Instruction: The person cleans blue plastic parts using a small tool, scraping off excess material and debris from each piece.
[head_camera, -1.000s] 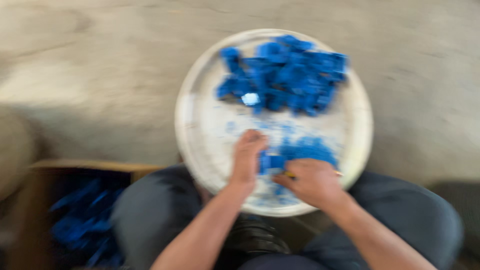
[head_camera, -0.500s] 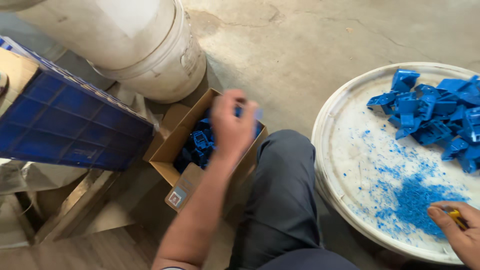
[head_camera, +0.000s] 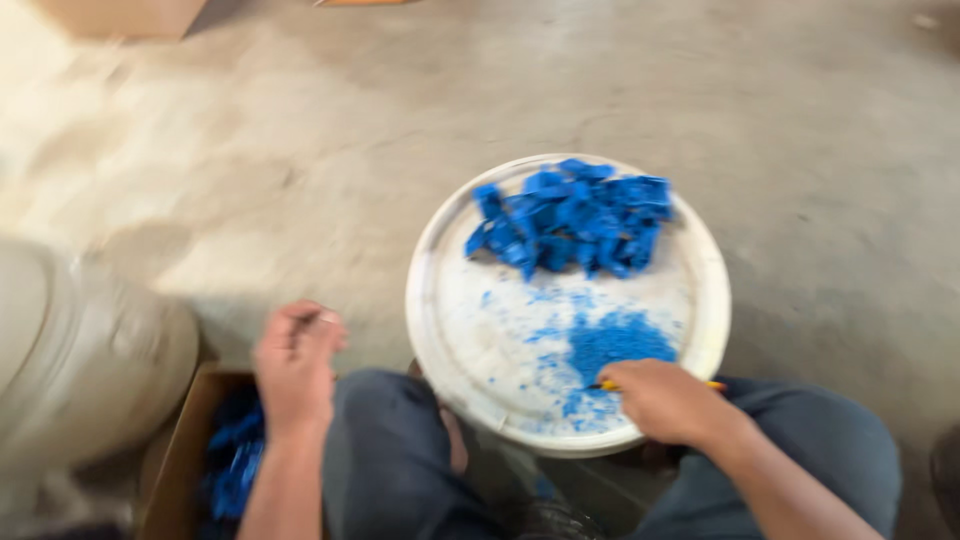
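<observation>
Seemingly empty left hand above box of blue parts; right grip holds yellow tool.

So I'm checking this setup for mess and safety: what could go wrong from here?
The round white lid rests between the knees, so it might tip and spill the blue pieces and shavings. The right hand grips a thin yellow tool, possibly sharp, near the leg.
</observation>
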